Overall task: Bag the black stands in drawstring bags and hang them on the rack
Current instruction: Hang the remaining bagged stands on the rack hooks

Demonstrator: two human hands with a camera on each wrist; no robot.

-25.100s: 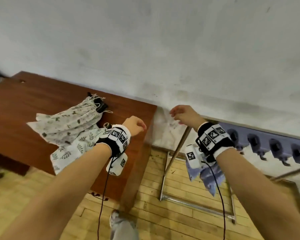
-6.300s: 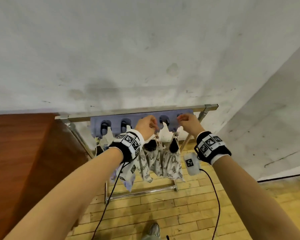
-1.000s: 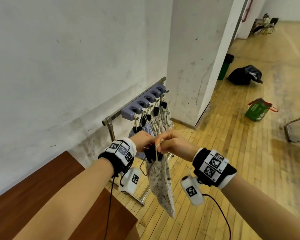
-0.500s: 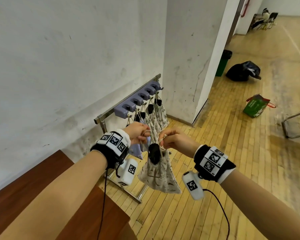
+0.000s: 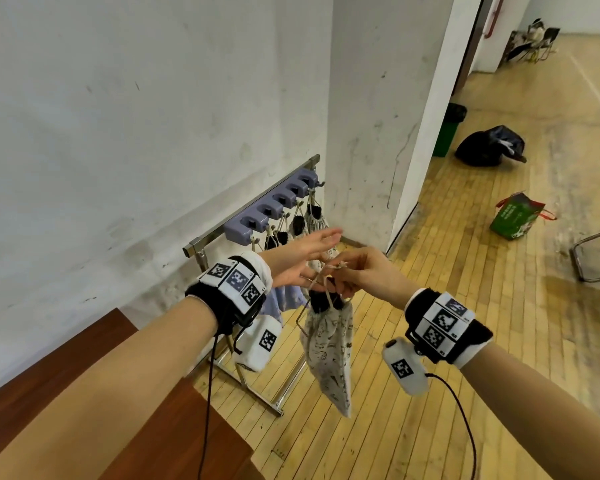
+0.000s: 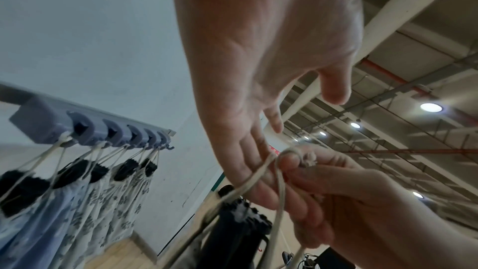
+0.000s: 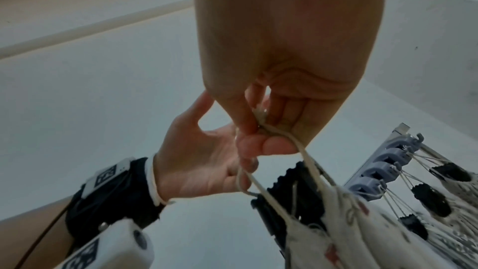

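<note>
A white leaf-print drawstring bag [image 5: 329, 351] hangs in mid-air with the top of a black stand [image 5: 321, 301] sticking out of its mouth. My right hand [image 5: 340, 268] pinches the knotted end of its cord [image 6: 306, 159]. My left hand [image 5: 319, 244] is beside it with straight fingers [image 6: 248, 163], and the cord loop [image 6: 258, 173] lies across them. Just beyond the hands is the rack [image 5: 222, 233] with its purple hook strip [image 5: 271, 209]. Several filled bags [image 5: 302, 223] hang there, black stand tops [image 6: 77, 173] showing. The right wrist view shows the same pinch [image 7: 261, 128] above the bag [image 7: 336, 232].
A brown table [image 5: 84, 375] is at the lower left against the white wall. A white pillar [image 5: 378, 98] stands right of the rack. On the wooden floor are a green bin [image 5: 447, 133], a black sack [image 5: 489, 147], a green bag [image 5: 516, 216] and a chair leg [image 5: 596, 258].
My left hand has let go of the cord pinch and straightened its fingers toward the rack. The bag, swung out half a second ago, hangs straight from my right hand.
</note>
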